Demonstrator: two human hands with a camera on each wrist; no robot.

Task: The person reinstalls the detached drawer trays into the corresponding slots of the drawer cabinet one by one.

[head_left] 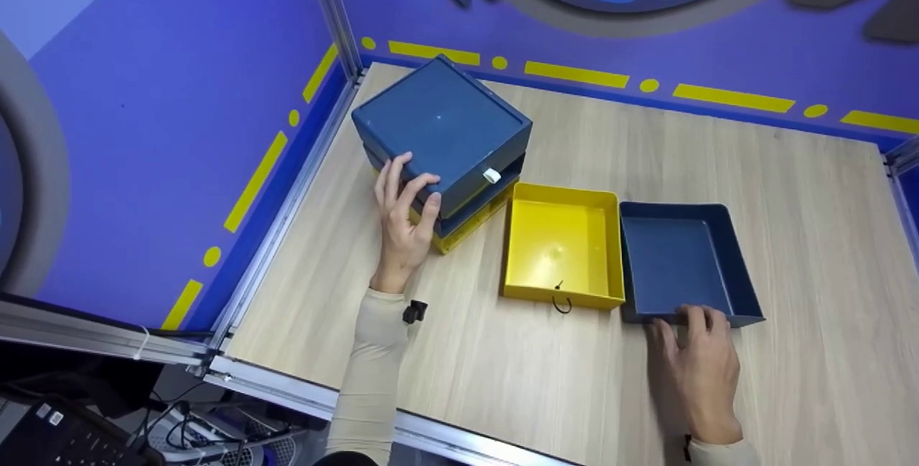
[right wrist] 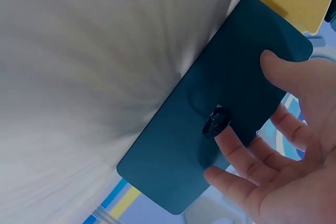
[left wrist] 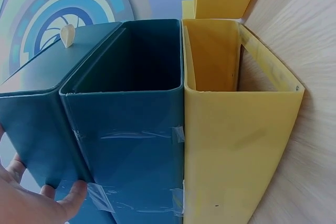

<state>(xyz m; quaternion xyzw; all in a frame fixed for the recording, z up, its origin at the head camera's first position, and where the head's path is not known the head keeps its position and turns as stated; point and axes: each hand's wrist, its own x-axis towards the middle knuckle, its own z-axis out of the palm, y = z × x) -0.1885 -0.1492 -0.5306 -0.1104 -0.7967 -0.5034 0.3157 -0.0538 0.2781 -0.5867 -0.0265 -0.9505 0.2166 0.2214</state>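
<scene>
A stacked drawer unit [head_left: 445, 121] stands at the left: its blue top section has a drawer in it with a white pull tab [head_left: 492, 176]. Below gape a blue slot [left wrist: 152, 56] and a yellow slot [left wrist: 215, 51], both without drawers. My left hand [head_left: 406, 218] rests with spread fingers against the top section's near corner. A blue drawer [head_left: 675, 258] lies on the table at the right. My right hand [head_left: 707, 365] pinches its front wall, thumb outside and fingertips over the rim. Another finger is by the black ring pull [right wrist: 217, 121].
A yellow drawer [head_left: 563, 236] with a black loop pull sits between the unit and the blue drawer, against the latter. Purple walls [head_left: 215, 92] enclose the wooden table [head_left: 502, 380]. Cables and a laptop [head_left: 64, 430] lie beyond the lower left edge.
</scene>
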